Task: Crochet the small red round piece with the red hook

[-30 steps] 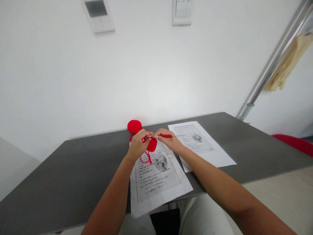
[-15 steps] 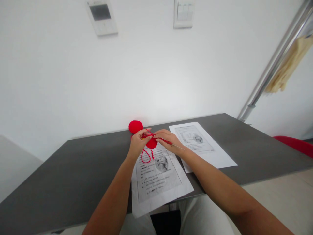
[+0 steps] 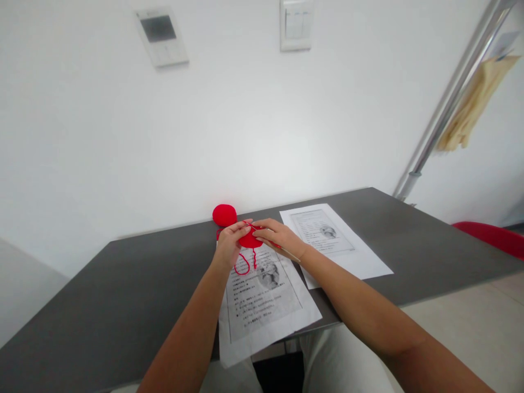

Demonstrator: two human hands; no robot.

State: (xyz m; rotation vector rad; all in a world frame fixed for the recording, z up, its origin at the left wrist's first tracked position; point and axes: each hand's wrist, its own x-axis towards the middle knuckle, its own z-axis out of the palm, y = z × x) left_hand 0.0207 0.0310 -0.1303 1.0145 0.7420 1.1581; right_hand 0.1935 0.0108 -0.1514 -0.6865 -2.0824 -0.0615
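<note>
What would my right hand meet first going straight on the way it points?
The right hand would likely meet the red yarn piece right in front of it, with the left hand beyond; depth is unclear.

1. Two hands, mid-frame: one left hand [image 3: 229, 245], one right hand [image 3: 283, 238].
2. One ball of yarn [image 3: 224, 215], mid-frame.
3. One piece of knitting [image 3: 250, 240], mid-frame.
4. One hook [image 3: 291, 254], mid-frame.
5. Two sheets of paper: one lower middle [image 3: 262, 327], one right of centre [image 3: 356, 265].
6. One table [image 3: 155, 295].
7. One wall screen [image 3: 158, 28], upper left.
8. One switch plate [image 3: 296, 25], top middle.
</note>
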